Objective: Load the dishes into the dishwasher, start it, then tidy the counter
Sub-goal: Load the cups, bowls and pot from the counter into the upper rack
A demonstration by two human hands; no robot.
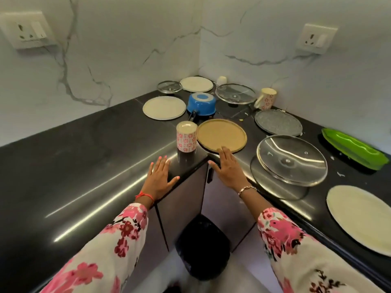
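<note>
Presently: left hand (161,176), fingers spread, flat on black counter (84,166); right hand (228,169), fingers straight, tips touching near rim of tan plate (220,133) beside floral cup (186,137).

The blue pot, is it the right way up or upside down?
Upside down. The blue pot shows its flat round base on top, and its wider rim sits on the black counter.

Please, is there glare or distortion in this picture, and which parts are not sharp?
Head view: bright glare streaks lie on the black counter beside the left hand; the large glass lid reflects light; the wide lens curves the counter edges; the floral sleeves at the bottom look blurred.
</note>
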